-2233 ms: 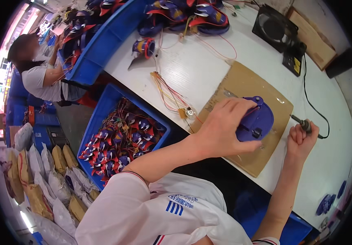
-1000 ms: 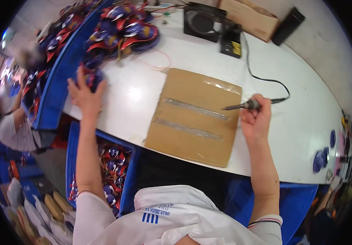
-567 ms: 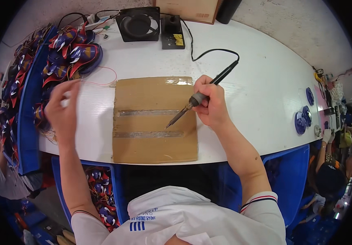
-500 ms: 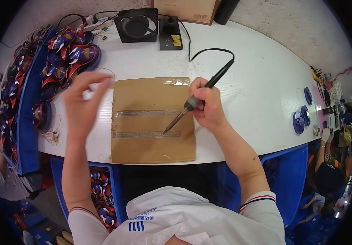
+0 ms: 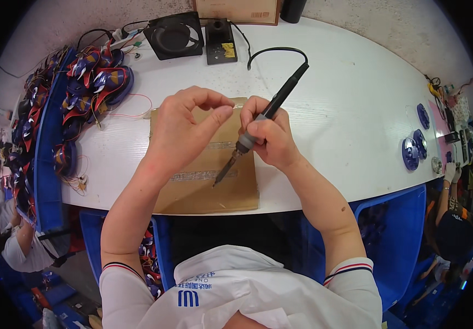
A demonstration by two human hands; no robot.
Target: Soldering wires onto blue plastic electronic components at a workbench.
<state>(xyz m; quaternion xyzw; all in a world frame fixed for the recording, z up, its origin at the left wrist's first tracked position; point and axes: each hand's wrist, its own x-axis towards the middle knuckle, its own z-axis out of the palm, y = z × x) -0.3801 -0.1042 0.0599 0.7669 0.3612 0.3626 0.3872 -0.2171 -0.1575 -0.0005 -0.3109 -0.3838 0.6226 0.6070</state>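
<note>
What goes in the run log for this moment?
left hand: raised over cardboard mat, thumb and forefinger pinched | right hand: gripping soldering iron, tip down at mat

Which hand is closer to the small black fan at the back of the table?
Left. The left hand hovers over the cardboard sheet, almost straight below the black fan. The right hand, gripping the soldering iron, is farther right of it.

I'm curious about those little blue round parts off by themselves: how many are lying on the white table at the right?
3, clustered near the table's right edge: a larger one nearest the person, a second just beyond and touching it, and a third farther back. Others may lie hidden past the rim.
</note>
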